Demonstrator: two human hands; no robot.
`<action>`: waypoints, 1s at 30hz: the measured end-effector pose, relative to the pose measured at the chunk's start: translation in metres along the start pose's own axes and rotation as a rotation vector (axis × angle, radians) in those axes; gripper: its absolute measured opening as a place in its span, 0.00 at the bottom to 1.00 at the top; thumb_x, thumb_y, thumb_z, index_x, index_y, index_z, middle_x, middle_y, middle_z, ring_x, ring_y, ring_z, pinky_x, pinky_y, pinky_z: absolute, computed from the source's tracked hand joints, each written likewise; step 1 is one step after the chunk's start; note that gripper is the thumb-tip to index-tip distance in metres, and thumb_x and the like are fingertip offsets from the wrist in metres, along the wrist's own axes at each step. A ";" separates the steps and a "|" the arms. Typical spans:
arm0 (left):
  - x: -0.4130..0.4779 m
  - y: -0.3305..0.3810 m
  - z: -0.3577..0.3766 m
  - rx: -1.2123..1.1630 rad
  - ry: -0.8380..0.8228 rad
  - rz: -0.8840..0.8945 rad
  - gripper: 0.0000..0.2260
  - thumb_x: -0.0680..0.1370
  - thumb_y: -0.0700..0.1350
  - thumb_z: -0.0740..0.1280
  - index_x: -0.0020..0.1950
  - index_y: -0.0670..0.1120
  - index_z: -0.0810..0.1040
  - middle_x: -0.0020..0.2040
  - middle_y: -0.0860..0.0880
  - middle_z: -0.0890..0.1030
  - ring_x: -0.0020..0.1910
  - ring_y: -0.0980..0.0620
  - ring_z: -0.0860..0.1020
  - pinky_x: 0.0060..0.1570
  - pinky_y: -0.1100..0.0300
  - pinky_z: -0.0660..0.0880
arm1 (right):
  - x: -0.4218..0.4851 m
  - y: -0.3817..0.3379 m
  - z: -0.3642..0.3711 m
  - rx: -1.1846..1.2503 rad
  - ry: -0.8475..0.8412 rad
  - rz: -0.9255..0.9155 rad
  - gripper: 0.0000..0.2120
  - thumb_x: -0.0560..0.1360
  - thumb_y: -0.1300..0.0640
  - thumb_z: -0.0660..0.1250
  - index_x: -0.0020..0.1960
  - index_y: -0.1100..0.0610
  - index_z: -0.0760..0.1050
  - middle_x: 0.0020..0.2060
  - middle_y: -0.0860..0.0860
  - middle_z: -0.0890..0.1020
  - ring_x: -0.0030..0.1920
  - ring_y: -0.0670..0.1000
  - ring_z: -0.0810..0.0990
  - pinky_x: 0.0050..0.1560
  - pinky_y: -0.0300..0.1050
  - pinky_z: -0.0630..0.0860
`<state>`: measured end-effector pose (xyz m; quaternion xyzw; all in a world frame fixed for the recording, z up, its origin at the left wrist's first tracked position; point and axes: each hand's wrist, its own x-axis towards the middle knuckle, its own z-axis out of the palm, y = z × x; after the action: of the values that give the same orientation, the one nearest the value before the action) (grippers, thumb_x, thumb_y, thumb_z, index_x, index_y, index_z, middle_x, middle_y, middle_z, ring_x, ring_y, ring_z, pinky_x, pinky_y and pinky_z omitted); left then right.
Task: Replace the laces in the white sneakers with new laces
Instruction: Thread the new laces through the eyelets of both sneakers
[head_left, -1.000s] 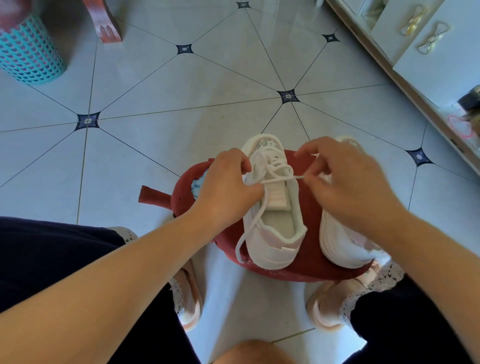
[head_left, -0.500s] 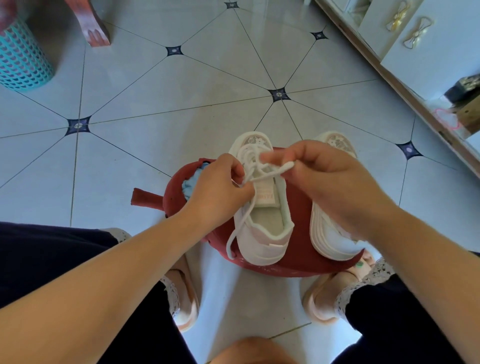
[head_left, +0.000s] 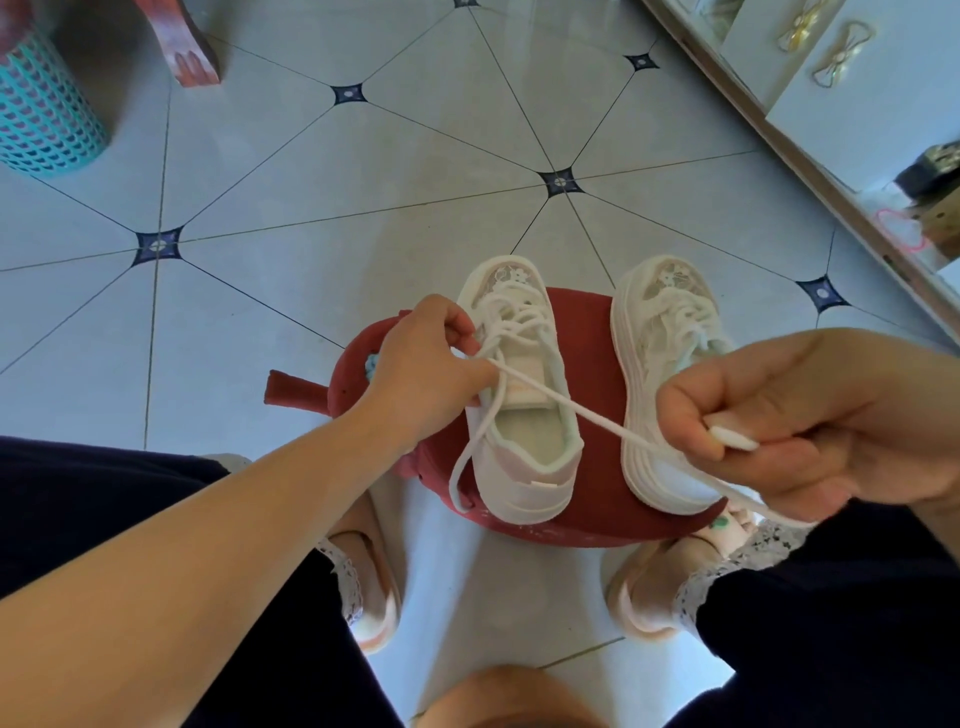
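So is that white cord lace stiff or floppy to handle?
Probably floppy: the white cord lace is straight only where the right hand holds it taut; its loose end droops past the white sneaker. Likely light: a pinch holds it.

Two white low-top sneakers with lace-mesh toes stand side by side, toes pointing away, on a round red stool. The left-hand sneaker has a white cord lace partly threaded: one end stretches taut rightward, the other dangles beside its heel.

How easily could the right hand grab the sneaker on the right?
Probably easily once it lets go: the right hand pinches the lace, and the right sneaker sits just beyond it on the red stool with nothing between.
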<state>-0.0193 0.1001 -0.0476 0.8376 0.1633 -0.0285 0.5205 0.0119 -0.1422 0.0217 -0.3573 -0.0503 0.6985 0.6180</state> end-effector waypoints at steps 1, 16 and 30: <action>-0.001 0.000 0.000 -0.005 0.001 0.000 0.13 0.67 0.35 0.70 0.47 0.45 0.73 0.42 0.50 0.75 0.39 0.52 0.77 0.36 0.55 0.81 | -0.001 -0.001 0.002 -0.007 0.003 0.027 0.09 0.79 0.67 0.54 0.52 0.64 0.73 0.32 0.50 0.75 0.26 0.40 0.68 0.29 0.33 0.70; -0.006 -0.001 -0.004 0.211 -0.124 0.329 0.15 0.72 0.36 0.66 0.50 0.57 0.73 0.46 0.56 0.71 0.32 0.61 0.73 0.38 0.77 0.68 | 0.070 0.003 0.024 -0.639 0.941 -0.291 0.11 0.75 0.69 0.60 0.43 0.58 0.78 0.36 0.52 0.81 0.29 0.43 0.77 0.30 0.32 0.74; -0.005 -0.003 -0.009 0.317 -0.186 0.314 0.06 0.75 0.42 0.62 0.40 0.50 0.76 0.49 0.56 0.70 0.46 0.66 0.69 0.45 0.82 0.61 | 0.123 0.011 0.025 -1.420 1.090 -0.112 0.19 0.73 0.49 0.62 0.26 0.55 0.67 0.22 0.48 0.68 0.27 0.48 0.67 0.32 0.44 0.66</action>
<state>-0.0259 0.1085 -0.0452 0.9176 -0.0243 -0.0495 0.3936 -0.0082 -0.0251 -0.0192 -0.9345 -0.1874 0.2051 0.2226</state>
